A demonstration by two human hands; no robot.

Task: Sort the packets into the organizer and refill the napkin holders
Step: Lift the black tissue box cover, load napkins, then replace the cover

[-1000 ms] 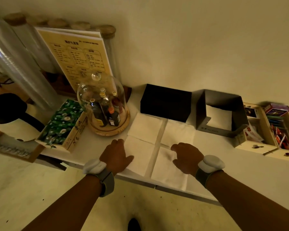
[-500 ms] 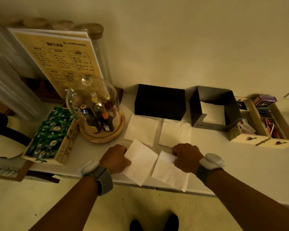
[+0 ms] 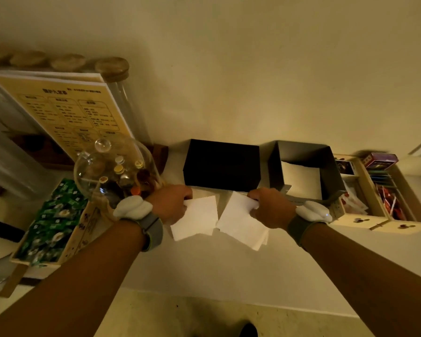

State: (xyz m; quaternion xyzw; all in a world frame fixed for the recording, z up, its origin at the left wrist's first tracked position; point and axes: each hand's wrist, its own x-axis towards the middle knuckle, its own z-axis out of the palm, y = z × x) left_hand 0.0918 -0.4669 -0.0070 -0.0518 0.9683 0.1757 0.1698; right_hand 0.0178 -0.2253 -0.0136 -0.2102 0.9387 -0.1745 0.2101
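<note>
My left hand (image 3: 171, 203) grips a white napkin stack (image 3: 197, 218) by its far edge, just in front of the black napkin holder (image 3: 223, 166). My right hand (image 3: 269, 206) grips a second white napkin stack (image 3: 241, 223), held near the front left corner of the grey napkin holder (image 3: 328, 164), which has white napkins lying inside. Both stacks hang toward me over the white counter (image 3: 229, 263). The wooden organizer (image 3: 377, 218) at the right holds red and coloured packets in its compartments.
A glass dome over small bottles (image 3: 114, 171) stands beside my left wrist. A wooden tray of green packets (image 3: 51, 224) sits at the left, a menu card (image 3: 66, 113) and tall glass jars behind it. A purple box (image 3: 380, 160) rests behind the organizer.
Both hands lifted the near napkin stacks and carried them forward to the holders' fronts. The two far napkins lying on the counter are now hidden under my hands and the held stacks.
</note>
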